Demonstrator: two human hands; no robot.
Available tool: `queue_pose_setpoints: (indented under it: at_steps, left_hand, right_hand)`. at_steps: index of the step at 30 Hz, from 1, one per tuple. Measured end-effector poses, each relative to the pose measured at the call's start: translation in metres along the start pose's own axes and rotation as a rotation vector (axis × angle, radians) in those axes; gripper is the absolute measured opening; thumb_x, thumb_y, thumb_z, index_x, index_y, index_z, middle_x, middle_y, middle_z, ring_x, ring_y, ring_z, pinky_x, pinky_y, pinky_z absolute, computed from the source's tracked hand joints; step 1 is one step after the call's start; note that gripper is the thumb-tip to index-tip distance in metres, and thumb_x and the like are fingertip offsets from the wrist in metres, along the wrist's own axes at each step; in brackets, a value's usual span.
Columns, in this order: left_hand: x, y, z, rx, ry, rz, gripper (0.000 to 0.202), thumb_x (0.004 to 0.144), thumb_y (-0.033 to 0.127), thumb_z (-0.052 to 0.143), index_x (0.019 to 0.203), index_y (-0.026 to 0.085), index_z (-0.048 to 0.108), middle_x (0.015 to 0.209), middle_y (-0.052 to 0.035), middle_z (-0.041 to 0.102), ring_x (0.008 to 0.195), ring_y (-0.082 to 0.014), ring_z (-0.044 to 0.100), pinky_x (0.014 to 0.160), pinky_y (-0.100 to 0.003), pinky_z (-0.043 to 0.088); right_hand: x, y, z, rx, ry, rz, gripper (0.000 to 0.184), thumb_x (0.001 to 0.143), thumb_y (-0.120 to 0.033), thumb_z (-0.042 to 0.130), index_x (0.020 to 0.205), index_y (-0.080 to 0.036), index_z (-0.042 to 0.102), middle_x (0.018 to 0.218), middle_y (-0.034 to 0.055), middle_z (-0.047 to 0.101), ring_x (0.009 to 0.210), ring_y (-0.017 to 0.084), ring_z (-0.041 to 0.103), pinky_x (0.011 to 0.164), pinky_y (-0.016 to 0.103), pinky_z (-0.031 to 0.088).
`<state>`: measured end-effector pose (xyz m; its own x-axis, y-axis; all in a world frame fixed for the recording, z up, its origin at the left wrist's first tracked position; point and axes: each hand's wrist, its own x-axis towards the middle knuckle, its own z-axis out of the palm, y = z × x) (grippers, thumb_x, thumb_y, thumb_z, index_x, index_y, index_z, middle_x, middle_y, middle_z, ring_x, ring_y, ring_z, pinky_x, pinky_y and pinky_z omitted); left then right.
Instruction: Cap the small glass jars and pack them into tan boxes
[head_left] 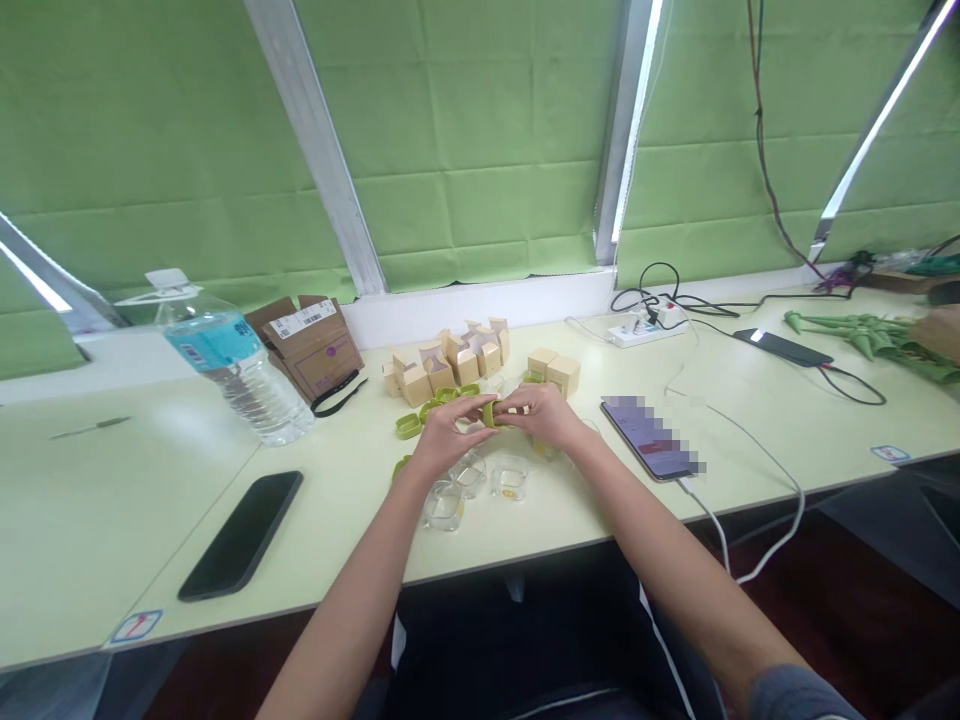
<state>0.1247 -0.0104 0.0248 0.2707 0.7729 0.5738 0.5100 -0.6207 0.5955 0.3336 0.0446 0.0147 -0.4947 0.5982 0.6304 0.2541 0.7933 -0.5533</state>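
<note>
mid-frame, the left hand [454,435] and right hand [546,412] pinch a green piece [489,414] from both sides, fingertips clamped on it, probably to steady it; the exact grip is unclear. clear cups [444,507] sit just below, boxes [465,366] above, seemingly grouped for reach.

Water bottle [238,372]: clear, blue label [216,344], white cap [167,279]
Carton [319,366] right of bottle: brown, purple print
Held piece [489,414] right of bottle: olive green
Small boxes [413,386] right of bottle: pale tan
Phone [240,537] in front of bottle: plain black
Blinds [472,180] behind bottle: plain green
</note>
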Motion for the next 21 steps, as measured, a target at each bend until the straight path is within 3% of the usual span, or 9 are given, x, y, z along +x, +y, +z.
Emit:
queue_pose_setpoints:
  at_steps: [8,21]
  left_hand:
    - [0.0001,-0.0016,-0.0004,-0.006,0.009,-0.033,0.049,0.080,0.040,0.079,0.126,0.023,0.069,0.115,-0.0072,0.076,0.088,-0.0195,0.071,0.085,-0.037,0.060]
    - [0.0012,-0.0036,-0.0025,0.061,0.063,-0.061,0.048,0.081,0.036,0.077,0.126,0.023,0.065,0.115,-0.0064,0.074,0.097,-0.0217,0.071,0.093,-0.039,0.057]
  right_hand:
    - [-0.0001,0.0077,0.0000,0.040,0.033,0.001,0.016,0.083,-0.035,0.080,0.097,-0.028,0.083,0.081,0.0020,0.078,0.066,0.013,0.063,0.065,0.024,0.046]
    - [0.0012,-0.0010,-0.0048,0.013,0.104,-0.004,0.019,0.094,-0.037,0.066,0.095,-0.023,0.079,0.085,0.0041,0.076,0.066,0.012,0.062,0.061,0.024,0.047]
